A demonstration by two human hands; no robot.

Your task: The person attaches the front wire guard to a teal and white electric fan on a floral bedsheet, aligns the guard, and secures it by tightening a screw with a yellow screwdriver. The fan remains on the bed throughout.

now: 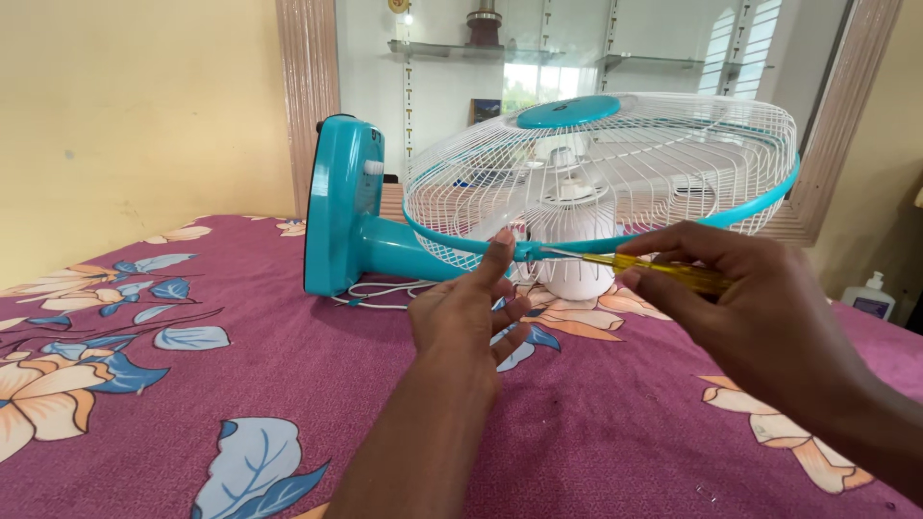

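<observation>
Head view: fan lies on floral cloth, at 12 o'clock of both hands.
Left hand: partly curled, fingertip touching teal rim.
Right hand: gripping yellow screwdriver.
Screwdriver axis: 3-to-9 o'clock, tip at rim.

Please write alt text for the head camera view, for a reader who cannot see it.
A right hand holds a yellow-handled screwdriver to the teal rim band of a table fan lying on a floral bedspread, while the left hand touches the rim beside the tip.

teal fan, yellow screwdriver (floral maroon bedspread)
</observation>
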